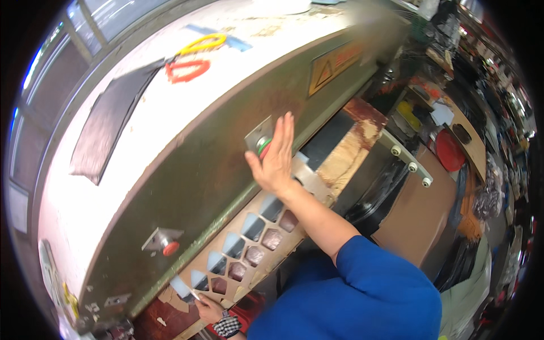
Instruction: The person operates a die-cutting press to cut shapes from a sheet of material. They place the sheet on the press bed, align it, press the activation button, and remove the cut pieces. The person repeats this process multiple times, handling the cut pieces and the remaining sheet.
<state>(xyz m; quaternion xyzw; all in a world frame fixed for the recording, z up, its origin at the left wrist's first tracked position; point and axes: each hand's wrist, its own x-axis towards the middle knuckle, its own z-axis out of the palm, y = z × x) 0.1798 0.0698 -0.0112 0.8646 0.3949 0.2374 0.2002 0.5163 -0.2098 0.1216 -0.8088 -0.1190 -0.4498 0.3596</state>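
My right hand (277, 156) lies over a round green button (263, 146) on a metal plate, on the front of a dark green machine (209, 175). Its fingers are stretched out and hold nothing. Down at the left, my left hand (211, 310) is closed at the end of a tan sheet (233, 266) with rows of cut-out holes. A small whitish piece (196, 294) shows at its fingertips; its kind is unclear. Dark and bluish surfaces show through the holes. The sheet lies along the machine's lower edge.
A red button (170, 247) juts from the machine's front at left. On the white top lie scissors (192, 56) with yellow and red handles and a dark strip of material (116, 116). A worn wooden block (354, 136) and a bracket with bolts (412, 167) stand at right.
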